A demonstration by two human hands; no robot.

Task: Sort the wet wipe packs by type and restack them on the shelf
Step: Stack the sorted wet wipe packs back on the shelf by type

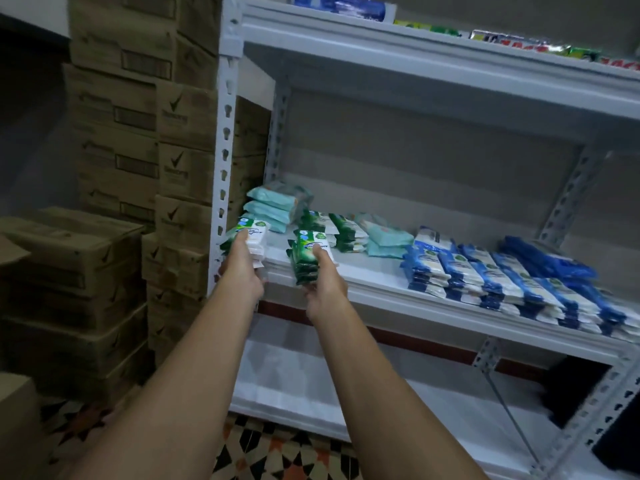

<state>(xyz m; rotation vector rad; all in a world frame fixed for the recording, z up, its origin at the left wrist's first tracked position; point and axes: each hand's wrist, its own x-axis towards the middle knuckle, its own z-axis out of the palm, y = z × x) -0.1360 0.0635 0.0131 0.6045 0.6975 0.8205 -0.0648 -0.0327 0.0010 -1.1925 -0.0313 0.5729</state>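
My left hand [242, 271] grips a small stack of green-and-white wipe packs [252, 237] at the left front corner of the white shelf [381, 289]. My right hand [325, 282] grips a second stack of green packs [306, 258] at the shelf's front edge. Behind them lie more green packs [341, 232], a pile of pale teal packs [273, 209] at the back left, and two teal packs [384, 239] near the middle. Rows of blue-and-white packs [502, 278] fill the right side.
Stacked cardboard boxes [138, 168] stand left of the shelf's perforated upright [223, 150]. The upper shelf [433, 39] carries other packaged goods. A lower shelf [311, 393] sits below, with a dark object [571, 393] at its right. Patterned tiles [277, 452] cover the floor.
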